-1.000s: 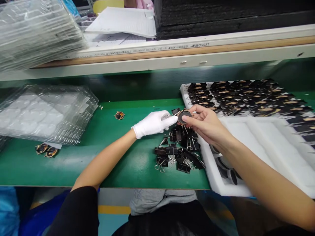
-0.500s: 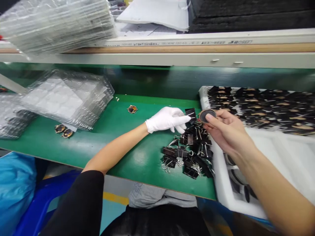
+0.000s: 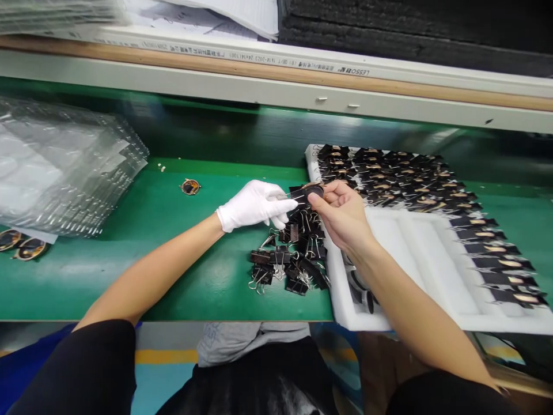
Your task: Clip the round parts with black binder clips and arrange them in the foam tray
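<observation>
My left hand, in a white glove, is closed on the wire handles of a black binder clip. Between the thumb and fingers of my bare right hand is a round, gold-rimmed watch case with a dark face. The clip meets the edge of the case; whether its jaws grip the rim is hidden. Just below both hands lies a heap of loose black binder clips on the green table.
At right, a white foam tray holds rows of binder clips with gold-edged pieces in them. Left are stacked clear plastic trays, a single watch case and two more. A shelf edge crosses behind.
My hands have come together, bringing the binder clip onto the watch case's edge. The view has turned right, showing more of the foam tray.
</observation>
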A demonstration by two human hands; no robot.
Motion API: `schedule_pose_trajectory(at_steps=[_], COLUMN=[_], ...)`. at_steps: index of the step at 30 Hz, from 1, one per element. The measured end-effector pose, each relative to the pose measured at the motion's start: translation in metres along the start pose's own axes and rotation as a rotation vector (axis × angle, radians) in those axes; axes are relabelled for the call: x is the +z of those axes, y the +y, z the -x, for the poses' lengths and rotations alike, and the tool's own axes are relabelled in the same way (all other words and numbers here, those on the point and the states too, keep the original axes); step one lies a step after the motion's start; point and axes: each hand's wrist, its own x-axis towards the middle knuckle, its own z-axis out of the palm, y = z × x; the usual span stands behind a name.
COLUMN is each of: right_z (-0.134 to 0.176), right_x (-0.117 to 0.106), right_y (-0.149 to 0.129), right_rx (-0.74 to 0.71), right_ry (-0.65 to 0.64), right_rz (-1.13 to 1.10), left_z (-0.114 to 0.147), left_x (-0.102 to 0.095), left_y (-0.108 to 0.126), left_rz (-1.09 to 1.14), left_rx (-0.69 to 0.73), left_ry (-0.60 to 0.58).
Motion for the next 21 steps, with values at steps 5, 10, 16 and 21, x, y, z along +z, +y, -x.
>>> schedule_pose_trajectory(at_steps=[5,10,16,21], right_z=[0.001,-0.003,-0.006,0.001], right_x=[0.003,-0.004,-0.012,-0.002], right_y=[0.004,-0.010,-0.015,-0.015], right_rx=[-0.016,-0.053,0.090,0.100], right_ry=[0.022,0.058,0.121,0.034], right_rz=[0.001,-0.182,-0.317,-0.219], left_z=[-0.001,0.006,0.021,0.015], left_x=[-0.003,-0.020,-0.008,-0.007], left_y=[0.004,0.015,0.025,0.019], left_rz=[-0.110,-0.514,-1.171,-1.156], left_rx=[-0.003,-0.056,-0.011,-0.170], left_ry=[-0.021,-0.304,-0.369,-0.363])
